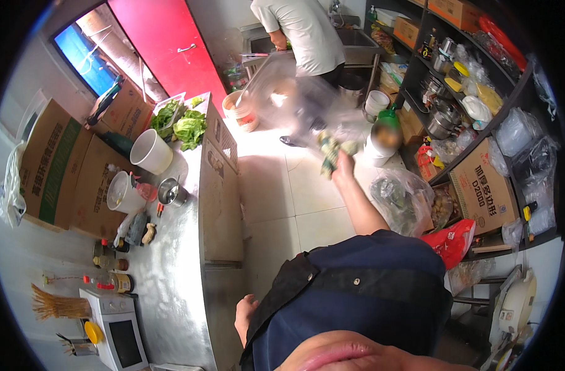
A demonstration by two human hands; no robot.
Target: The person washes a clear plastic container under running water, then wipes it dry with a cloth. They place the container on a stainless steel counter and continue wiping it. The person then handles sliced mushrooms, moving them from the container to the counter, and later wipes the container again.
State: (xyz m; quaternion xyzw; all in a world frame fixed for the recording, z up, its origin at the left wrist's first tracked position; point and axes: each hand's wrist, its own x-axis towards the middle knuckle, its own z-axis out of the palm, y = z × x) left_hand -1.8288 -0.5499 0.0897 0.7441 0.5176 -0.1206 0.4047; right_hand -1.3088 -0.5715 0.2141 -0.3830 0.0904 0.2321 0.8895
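Observation:
My right hand (343,166) reaches forward over the tiled floor, gripping a bunched, cloth-like item (329,155) with a green and cream pattern. Beyond it spreads a large translucent sheet or bag (282,99), strongly blurred; it seems joined to what I hold, though the blur hides where. Low by my left side hangs my left hand (246,315), fingers loosely bent, with nothing seen in it. The nearest surface to that hand is the side of the steel-topped counter (171,278).
Lettuce (189,127), a white bucket (151,152) and a steel pot (172,192) stand on the counter. Ahead, a person (305,37) bends at a sink (356,39). To the right are a loaded shelf (468,88), a clear bag (400,201) and a red bag (451,241).

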